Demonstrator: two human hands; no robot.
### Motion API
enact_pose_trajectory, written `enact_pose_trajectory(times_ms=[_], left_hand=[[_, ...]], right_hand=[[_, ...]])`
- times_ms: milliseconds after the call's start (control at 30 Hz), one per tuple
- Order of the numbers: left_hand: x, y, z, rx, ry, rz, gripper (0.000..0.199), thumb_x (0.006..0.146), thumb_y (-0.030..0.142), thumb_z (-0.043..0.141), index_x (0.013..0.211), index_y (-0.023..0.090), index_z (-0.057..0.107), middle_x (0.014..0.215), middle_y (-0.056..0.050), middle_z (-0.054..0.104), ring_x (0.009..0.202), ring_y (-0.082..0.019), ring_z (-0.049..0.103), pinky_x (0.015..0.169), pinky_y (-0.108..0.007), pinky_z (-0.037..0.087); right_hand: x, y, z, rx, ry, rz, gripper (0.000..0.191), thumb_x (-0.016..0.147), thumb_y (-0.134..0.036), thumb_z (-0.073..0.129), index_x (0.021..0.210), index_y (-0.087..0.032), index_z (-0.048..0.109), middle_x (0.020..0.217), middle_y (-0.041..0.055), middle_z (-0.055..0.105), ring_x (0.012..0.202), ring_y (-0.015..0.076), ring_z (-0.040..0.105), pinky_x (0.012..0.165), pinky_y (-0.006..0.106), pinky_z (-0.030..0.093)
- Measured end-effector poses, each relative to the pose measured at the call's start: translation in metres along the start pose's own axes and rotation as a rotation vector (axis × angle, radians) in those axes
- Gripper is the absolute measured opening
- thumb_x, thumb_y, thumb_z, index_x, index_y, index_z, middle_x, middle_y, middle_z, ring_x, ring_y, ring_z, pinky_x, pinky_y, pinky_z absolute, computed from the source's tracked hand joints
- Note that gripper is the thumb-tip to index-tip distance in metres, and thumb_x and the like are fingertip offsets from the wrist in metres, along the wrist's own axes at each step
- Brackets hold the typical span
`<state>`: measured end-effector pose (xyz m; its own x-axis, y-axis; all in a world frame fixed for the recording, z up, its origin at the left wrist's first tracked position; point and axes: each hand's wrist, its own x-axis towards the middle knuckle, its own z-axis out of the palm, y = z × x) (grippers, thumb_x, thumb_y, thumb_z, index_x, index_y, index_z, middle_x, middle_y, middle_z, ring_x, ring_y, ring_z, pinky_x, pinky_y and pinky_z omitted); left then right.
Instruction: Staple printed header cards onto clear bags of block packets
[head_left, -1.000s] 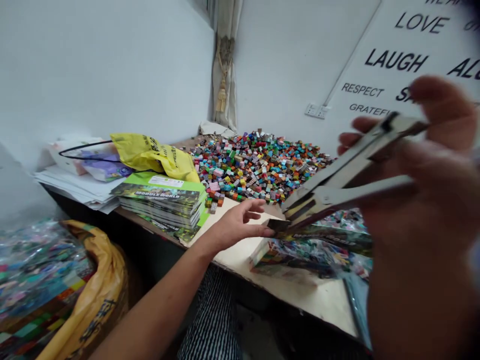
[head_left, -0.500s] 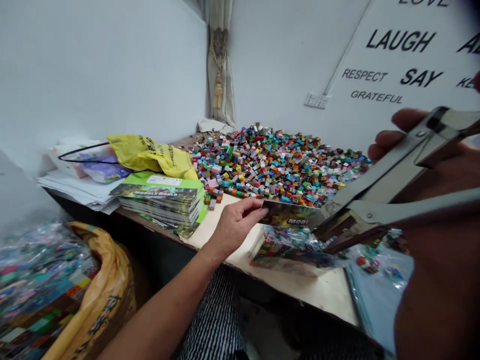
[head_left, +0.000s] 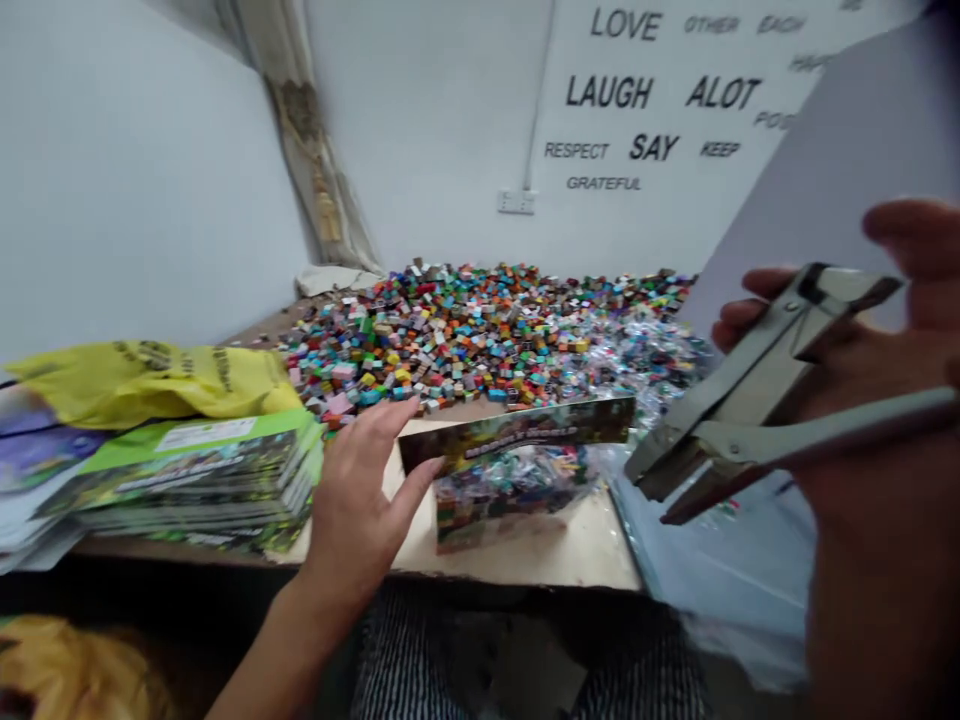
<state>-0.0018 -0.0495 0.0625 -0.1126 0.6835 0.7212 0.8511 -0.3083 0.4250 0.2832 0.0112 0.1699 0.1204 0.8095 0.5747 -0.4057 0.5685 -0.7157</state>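
Note:
My left hand [head_left: 367, 480] is open at the left end of a printed header card [head_left: 517, 436], its thumb and fingers spread apart around that edge. The card sits across the top of a clear plastic bag [head_left: 502, 510] filled with colourful small pieces, standing on a pale board. My right hand [head_left: 862, 370] grips a metal plier stapler [head_left: 750, 400], its handles against the palm. The stapler's jaws are parted and lie just right of the card, apart from it.
A large heap of coloured cubes [head_left: 450, 330] covers the back of the table. At left lie stacked green-and-dark printed cards [head_left: 202, 480] under a yellow plastic bag [head_left: 150, 380]. Clear plastic bags [head_left: 720, 570] lie at right. A yellow sack [head_left: 67, 660] stands below the table's left side.
The stapler has come off the header card and moved clear to its right. My left fingers have opened from their pinch on the card. The view has turned right.

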Motion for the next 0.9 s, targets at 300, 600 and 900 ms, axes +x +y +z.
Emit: enact_pose_trajectory(times_ms=[300, 600, 900], left_hand=[[-0.023, 0.115, 0.073, -0.716, -0.845, -0.307, 0.025, 0.089, 0.041, 0.057, 0.093, 0.02, 0.069, 0.086, -0.005, 0.071, 0.081, -0.02, 0.065, 0.074, -0.032, 0.049], [-0.046, 0.217, 0.185, -1.898, -0.918, -1.067, 0.05, 0.089, 0.052, 0.057, 0.128, 0.021, 0.054, 0.132, -0.013, 0.058, 0.116, -0.026, 0.057, 0.1, -0.04, 0.041], [-0.054, 0.184, 0.217, -1.49, -1.196, -0.932, 0.056, 0.08, 0.045, 0.071, 0.122, 0.013, 0.053, 0.084, -0.007, 0.066, 0.071, -0.014, 0.063, 0.072, -0.028, 0.05]], right_hand=[[-0.009, 0.027, -0.113, 0.19, 0.279, -0.015, 0.044, 0.077, -0.059, 0.061, 0.106, -0.025, 0.064, 0.101, 0.0062, 0.064, 0.094, 0.0207, 0.065, 0.096, 0.044, 0.048], [-0.106, 0.04, -0.139, -0.308, 0.24, -0.187, 0.073, 0.068, -0.035, 0.082, 0.132, -0.036, 0.047, 0.138, 0.0038, 0.046, 0.127, 0.0249, 0.049, 0.101, 0.043, 0.048], [-0.176, 0.034, -0.238, -0.393, 0.045, 0.748, 0.06, 0.087, -0.049, 0.061, 0.141, -0.03, 0.043, 0.132, 0.0126, 0.06, 0.114, 0.0267, 0.063, 0.092, 0.039, 0.054]])
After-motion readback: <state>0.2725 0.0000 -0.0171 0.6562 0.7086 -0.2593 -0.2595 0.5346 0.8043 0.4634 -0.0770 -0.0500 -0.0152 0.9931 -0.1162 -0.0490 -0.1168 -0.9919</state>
